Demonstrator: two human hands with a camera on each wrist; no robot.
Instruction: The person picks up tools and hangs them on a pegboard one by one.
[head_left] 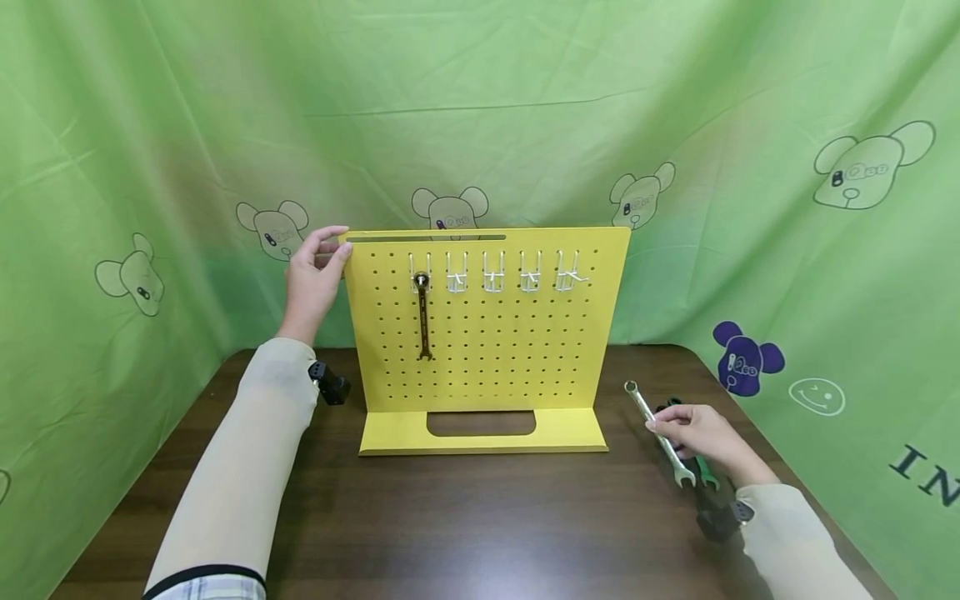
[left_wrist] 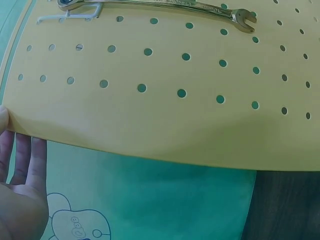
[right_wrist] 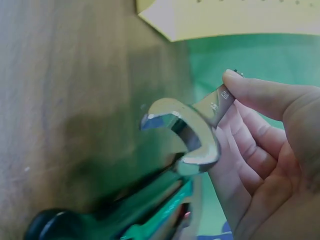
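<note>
A yellow pegboard (head_left: 517, 379) stands upright on the table. My left hand (head_left: 313, 283) pinches its upper left corner, thumb on the front and fingers behind the edge. From the leftmost hook hangs a combination wrench (head_left: 423, 321), open end down; the left wrist view shows this wrench (left_wrist: 175, 4) along its upper edge. Right of the board, my right hand (head_left: 703, 435) pinches a silver combination wrench (head_left: 670, 450) between thumb and fingers, above the table. Its open end (right_wrist: 202, 145) points toward the right wrist camera. Green and black tools (head_left: 707, 475) lie beneath that hand, partly hidden.
Several white wire hooks (head_left: 493, 275) run in a row across the upper board, right of the hanging wrench. The board's foot (head_left: 393, 433) rests on the dark wooden table (head_left: 465, 517). Green cloth (head_left: 480, 100) with printed mouse heads surrounds the back and sides.
</note>
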